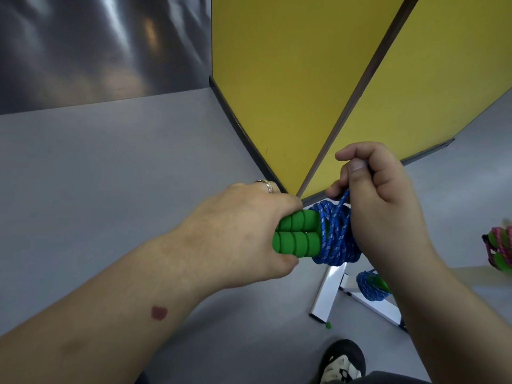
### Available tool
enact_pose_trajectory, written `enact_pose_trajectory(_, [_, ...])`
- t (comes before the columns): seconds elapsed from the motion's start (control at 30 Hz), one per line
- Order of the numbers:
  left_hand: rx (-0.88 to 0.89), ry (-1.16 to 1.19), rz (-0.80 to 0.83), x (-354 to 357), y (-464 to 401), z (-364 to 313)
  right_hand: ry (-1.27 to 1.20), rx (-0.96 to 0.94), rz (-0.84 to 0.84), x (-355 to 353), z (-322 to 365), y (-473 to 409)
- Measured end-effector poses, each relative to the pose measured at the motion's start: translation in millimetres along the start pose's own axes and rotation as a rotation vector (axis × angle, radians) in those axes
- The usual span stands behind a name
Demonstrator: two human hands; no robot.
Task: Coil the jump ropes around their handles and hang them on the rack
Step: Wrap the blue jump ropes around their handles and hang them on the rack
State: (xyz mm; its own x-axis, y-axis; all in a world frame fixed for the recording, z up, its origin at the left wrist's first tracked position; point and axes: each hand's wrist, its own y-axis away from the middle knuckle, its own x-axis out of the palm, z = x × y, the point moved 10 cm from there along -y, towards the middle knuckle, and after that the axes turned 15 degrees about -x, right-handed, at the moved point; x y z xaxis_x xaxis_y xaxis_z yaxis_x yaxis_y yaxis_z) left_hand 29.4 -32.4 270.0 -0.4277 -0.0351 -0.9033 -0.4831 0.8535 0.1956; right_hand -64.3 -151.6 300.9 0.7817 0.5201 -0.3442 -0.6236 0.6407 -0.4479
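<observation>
My left hand (243, 231) grips two green foam handles (297, 235) held side by side. Blue rope with white flecks (336, 235) is wound in several turns round their right ends. My right hand (379, 206) is just right of the coil and pinches the loose rope end, which runs up from the coil into its curled fingers. Below, another coiled blue rope with green handles (372, 285) sits on the white metal rack (329, 292). A pink and green coiled rope (500, 252) shows at the right edge, partly cut off.
Yellow folding panels (291, 79) with dark frames stand on the grey floor (110, 176) just behind my hands. The rack's white bars spread across the floor below the hands. My black and white shoe (342, 361) is at the bottom.
</observation>
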Motion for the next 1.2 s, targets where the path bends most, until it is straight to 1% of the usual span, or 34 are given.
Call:
enact_pose_trajectory(0.1, [-0.009, 0.035, 0.032, 4, -1, 0, 0.021, -0.036, 0.044, 5, 7, 1])
enact_pose_trajectory(0.23, [-0.051, 0.253, 0.018, -7, -5, 1, 0.026, 0.014, 0.05, 2, 1, 1])
enact_pose_trajectory(0.33, [-0.108, 0.517, 0.007, -15, -4, 8, -0.02, 0.079, 0.014, -5, -5, -1])
enact_pose_trajectory(0.4, [-0.114, 0.654, -0.009, -16, -3, 8, -0.004, 0.076, -0.011, -9, -4, -3])
enact_pose_trajectory(0.53, [-0.095, 0.966, -0.028, -19, -6, 12, -0.035, 0.123, -0.129, -19, -9, 0])
enact_pose_trajectory(0.6, [-0.072, 1.169, -0.018, -18, -11, 13, -0.094, 0.168, -0.205, -21, -14, 4])
enact_pose_trajectory(0.7, [-0.036, 1.578, 0.084, -5, -14, 2, -0.168, 0.201, -0.277, -16, -16, 11])
enact_pose_trajectory(0.77, [-0.031, 1.731, 0.184, 3, -12, -10, -0.203, 0.191, -0.274, -8, -13, 13])
enact_pose_trajectory(0.83, [-0.058, 1.767, 0.21, 7, -11, -13, -0.198, 0.149, -0.233, -2, -5, 12])
enact_pose_trajectory(0.97, [-0.174, 1.686, 0.108, 10, -16, 4, -0.036, -0.015, -0.073, -3, 16, 0])
enact_pose_trajectory(1.03, [-0.214, 1.64, 0.089, 14, -18, 9, -0.026, -0.048, -0.027, -5, 20, -4])
enact_pose_trajectory(1.1, [-0.228, 1.594, 0.077, 15, -19, 12, -0.107, -0.025, -0.02, -7, 18, -7])
enact_pose_trajectory(1.2, [-0.241, 1.593, 0.114, 17, -18, 13, -0.397, 0.092, -0.062, -7, 7, -9])
